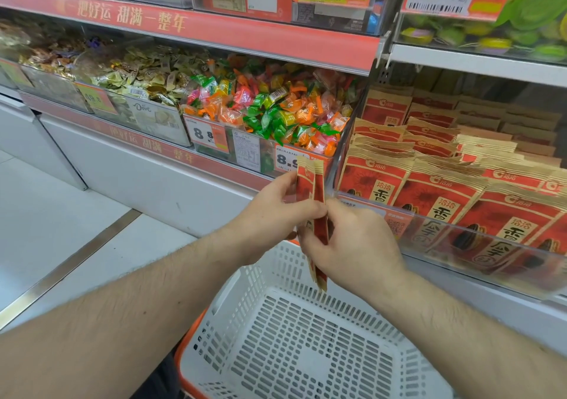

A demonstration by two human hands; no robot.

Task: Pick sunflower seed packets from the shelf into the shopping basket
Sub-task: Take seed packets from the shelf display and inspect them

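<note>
Above the white basket (306, 337), the left hand (270, 214) and right hand (356, 245) together pinched two red seed packets (319, 214) edge-on, left of the shelf stock (445, 208).

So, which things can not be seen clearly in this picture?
- Held seed packets, head view: edge-on, faces unreadable, exact count unclear.
- Left hand and right hand: fingers mostly behind the packets.
- Shopping basket: near end cut by the bottom edge.
- Price tag: last digit covered by the packets.

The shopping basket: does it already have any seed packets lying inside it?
No, the shopping basket shows only its bare white grid floor; both hands hold packets above it.
</note>
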